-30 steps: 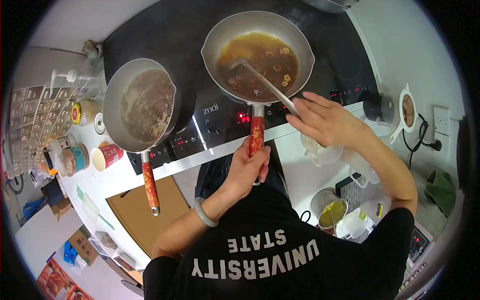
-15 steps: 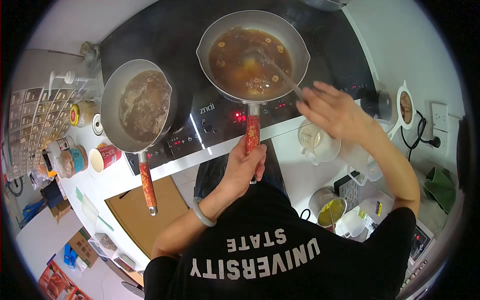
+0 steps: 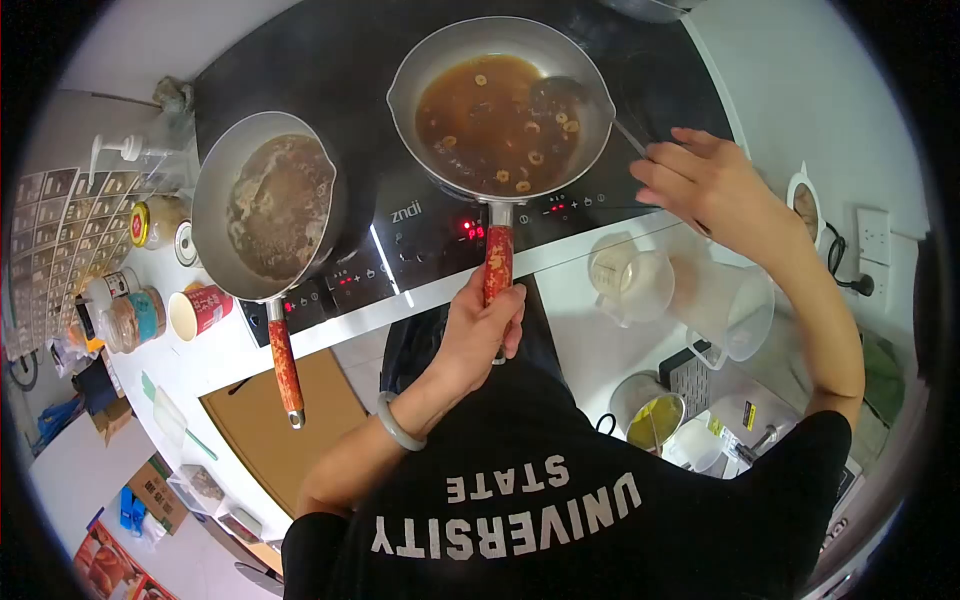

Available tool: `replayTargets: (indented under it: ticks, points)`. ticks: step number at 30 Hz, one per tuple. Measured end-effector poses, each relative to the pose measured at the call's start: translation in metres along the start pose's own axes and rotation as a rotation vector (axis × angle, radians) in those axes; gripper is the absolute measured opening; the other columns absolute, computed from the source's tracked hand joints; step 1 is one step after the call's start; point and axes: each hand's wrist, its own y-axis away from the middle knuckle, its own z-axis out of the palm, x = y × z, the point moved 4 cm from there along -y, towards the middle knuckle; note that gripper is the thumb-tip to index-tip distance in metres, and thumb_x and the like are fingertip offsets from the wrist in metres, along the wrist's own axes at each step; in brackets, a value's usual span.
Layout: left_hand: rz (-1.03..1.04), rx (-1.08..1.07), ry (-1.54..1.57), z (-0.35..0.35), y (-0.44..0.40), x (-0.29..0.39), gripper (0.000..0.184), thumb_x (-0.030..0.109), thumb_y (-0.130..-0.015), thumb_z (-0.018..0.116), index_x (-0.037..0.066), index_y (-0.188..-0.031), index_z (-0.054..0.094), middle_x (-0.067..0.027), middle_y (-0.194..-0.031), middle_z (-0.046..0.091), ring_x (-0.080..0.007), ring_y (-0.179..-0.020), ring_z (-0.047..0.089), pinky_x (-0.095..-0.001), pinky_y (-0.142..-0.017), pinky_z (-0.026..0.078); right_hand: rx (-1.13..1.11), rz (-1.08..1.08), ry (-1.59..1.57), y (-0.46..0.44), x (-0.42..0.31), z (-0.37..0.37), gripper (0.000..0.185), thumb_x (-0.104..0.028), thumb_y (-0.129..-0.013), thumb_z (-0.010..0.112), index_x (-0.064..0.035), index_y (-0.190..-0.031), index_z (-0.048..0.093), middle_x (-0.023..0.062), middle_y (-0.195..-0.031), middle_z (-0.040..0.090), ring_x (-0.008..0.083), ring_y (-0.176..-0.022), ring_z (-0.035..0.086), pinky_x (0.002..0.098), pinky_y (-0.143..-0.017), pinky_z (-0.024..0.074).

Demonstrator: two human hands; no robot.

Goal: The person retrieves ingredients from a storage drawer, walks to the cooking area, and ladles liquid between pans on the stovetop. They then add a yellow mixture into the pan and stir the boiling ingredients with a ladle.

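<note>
And there it goes: the ladle (image 3: 560,97) has swept from mid-pan to two o'clock in the broth (image 3: 485,125) — my right hand (image 3: 722,192), half-curled, has its shaft. My left hand (image 3: 478,335) grips the pan (image 3: 404,100) by its six-o'clock handle (image 3: 499,258) — pan on the stove (image 3: 370,150).

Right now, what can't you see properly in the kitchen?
Head view, right-hand pan: its bottom is hidden by brown soup.
Head view, metal bowl: cut off by the top edge.
Head view, blue-labelled jar: its words are too small.
</note>
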Motion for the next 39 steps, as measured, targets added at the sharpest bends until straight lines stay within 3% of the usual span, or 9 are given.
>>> replayTargets:
  ticks: [3, 10, 17, 23, 26, 30, 33, 37, 39]
  points:
    - [-0.006, -0.003, 0.005, 0.001, 0.000, 0.001, 0.017, 0.015, -0.090, 0.057, 0.006, -0.097, 0.044, -0.0017, -0.069, 0.048, -0.0088, -0.046, 0.046, -0.0228, -0.040, 0.038, -0.003, 0.203, -0.350, 0.002, 0.009, -0.015, 0.018, -0.022, -0.087, 0.062, -0.0040, -0.089, 0.062, 0.0047, -0.079, 0.061, 0.0206, -0.068, 0.063, 0.0351, -0.062, 0.0504]
    - [-0.014, 0.014, 0.012, 0.001, 0.001, 0.001, 0.017, 0.014, -0.089, 0.058, 0.006, -0.097, 0.044, -0.0017, -0.068, 0.049, -0.0088, -0.046, 0.046, -0.0226, -0.040, 0.038, 0.415, 1.086, -1.575, 0.008, 0.023, 0.070, 0.032, -0.027, -0.096, 0.051, 0.0034, -0.097, 0.063, 0.0148, -0.089, 0.066, 0.0207, -0.075, 0.068, 0.0299, -0.074, 0.0533]
    - [-0.011, 0.011, 0.009, 0.002, 0.001, 0.002, 0.017, 0.014, -0.090, 0.057, 0.006, -0.097, 0.043, -0.0018, -0.068, 0.049, -0.0085, -0.045, 0.046, -0.0226, -0.039, 0.038, 0.597, 0.562, -1.095, -0.005, 0.005, 0.032, 0.017, -0.011, -0.091, 0.058, 0.0020, -0.101, 0.064, 0.0118, -0.091, 0.065, 0.0197, -0.080, 0.066, 0.0284, -0.075, 0.0524]
    - [0.006, 0.002, 0.023, 0.002, 0.001, 0.001, 0.017, 0.015, -0.090, 0.057, 0.006, -0.098, 0.045, -0.0018, -0.069, 0.049, -0.0084, -0.045, 0.046, -0.0225, -0.039, 0.037, 0.463, 0.096, -0.090, -0.021, 0.005, 0.027, 0.028, -0.007, -0.076, 0.070, -0.0023, -0.102, 0.060, 0.0127, -0.094, 0.061, 0.0277, -0.086, 0.064, 0.0342, -0.081, 0.0522]
    - [0.012, -0.007, -0.002, 0.002, 0.001, 0.001, 0.028, 0.014, -0.091, 0.055, 0.003, -0.114, 0.044, -0.0016, -0.069, 0.049, -0.0089, -0.045, 0.044, -0.0227, -0.039, 0.036, 0.308, 0.038, 0.063, -0.034, 0.004, 0.069, 0.036, -0.007, -0.073, 0.070, -0.0043, -0.106, 0.058, 0.0117, -0.100, 0.061, 0.0280, -0.093, 0.062, 0.0388, -0.086, 0.0512]
    - [-0.006, 0.013, 0.005, 0.002, 0.001, 0.002, 0.018, 0.015, -0.090, 0.058, 0.005, -0.098, 0.045, -0.0020, -0.070, 0.048, -0.0088, -0.046, 0.046, -0.0226, -0.040, 0.037, 0.440, -0.081, -0.060, -0.040, -0.025, 0.082, 0.031, -0.011, -0.076, 0.068, -0.0054, -0.106, 0.059, 0.0125, -0.100, 0.061, 0.0285, -0.091, 0.062, 0.0397, -0.087, 0.0511]
    - [-0.003, 0.006, 0.006, 0.003, 0.001, 0.002, 0.018, 0.014, -0.090, 0.057, 0.005, -0.098, 0.045, -0.0020, -0.069, 0.048, -0.0089, -0.046, 0.046, -0.0228, -0.040, 0.037, 0.479, 0.058, -0.355, -0.029, -0.036, 0.073, 0.022, -0.013, -0.080, 0.066, -0.0044, -0.099, 0.062, 0.0139, -0.095, 0.063, 0.0285, -0.086, 0.064, 0.0377, -0.081, 0.0537]
    - [0.002, 0.007, 0.004, 0.002, 0.002, 0.001, 0.017, 0.014, -0.089, 0.057, 0.005, -0.098, 0.044, -0.0019, -0.069, 0.048, -0.0090, -0.046, 0.046, -0.0231, -0.040, 0.037, 0.614, 0.843, -1.521, -0.003, -0.023, 0.083, 0.020, -0.015, -0.092, 0.057, 0.0028, -0.097, 0.064, 0.0121, -0.092, 0.066, 0.0243, -0.077, 0.068, 0.0326, -0.076, 0.0549]
    - [0.005, 0.007, 0.001, 0.003, 0.002, 0.001, 0.017, 0.014, -0.089, 0.057, 0.005, -0.097, 0.045, -0.0020, -0.069, 0.048, -0.0091, -0.046, 0.046, -0.0232, -0.040, 0.037, 0.584, 1.024, -1.530, 0.008, -0.011, 0.070, 0.028, -0.019, -0.095, 0.053, 0.0066, -0.099, 0.063, 0.0130, -0.093, 0.065, 0.0232, -0.077, 0.069, 0.0303, -0.076, 0.0540]
